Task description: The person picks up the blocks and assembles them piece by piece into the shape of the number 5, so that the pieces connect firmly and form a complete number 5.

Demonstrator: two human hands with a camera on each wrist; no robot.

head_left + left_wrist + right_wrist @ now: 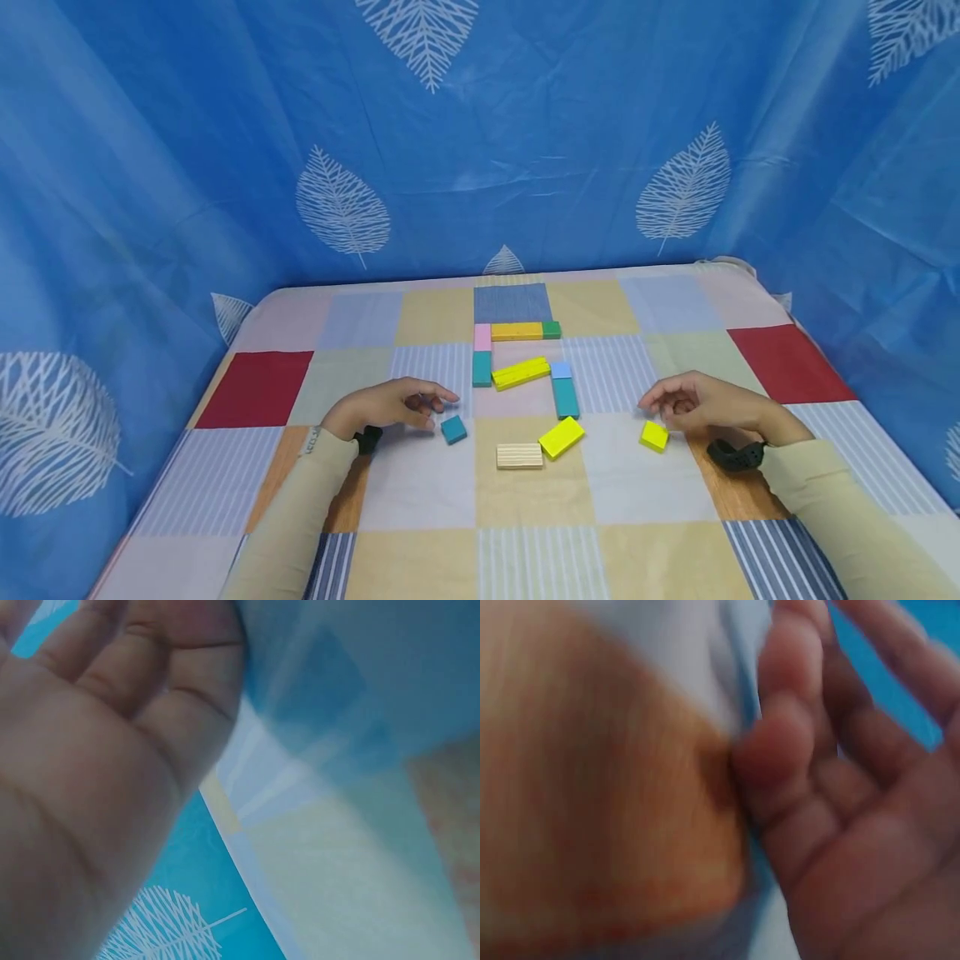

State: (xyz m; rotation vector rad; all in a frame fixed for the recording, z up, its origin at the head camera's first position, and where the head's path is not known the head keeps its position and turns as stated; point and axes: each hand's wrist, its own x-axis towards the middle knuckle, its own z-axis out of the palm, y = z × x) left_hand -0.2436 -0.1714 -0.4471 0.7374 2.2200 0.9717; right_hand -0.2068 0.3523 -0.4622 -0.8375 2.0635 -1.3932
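My left hand (pixel 393 404) is just left of a small teal block (pixel 453 430), its fingers loosely bent with nothing seen between them. On the other side, my right hand (pixel 701 402) hovers beside a small yellow block (pixel 654 436), fingers also loosely curled. Whether the thumb touches that block cannot be made out. Both wrist views show the palms: the left hand (pixel 112 742) and the right hand (pixel 870 802), with no block visible in either. Between the hands lie a brighter yellow block (pixel 561 437) and a ridged cream block (pixel 519 456), their corners close together.
Farther back, blocks form a bent outline: pink (pixel 482 337), orange (pixel 516 332), green (pixel 551 330), teal (pixel 482 368), a slanted yellow one (pixel 521 373), light blue (pixel 560 370) and another teal (pixel 566 398). A patchwork cloth (pixel 536 558) covers the table; blue curtains (pixel 517 150) surround it.
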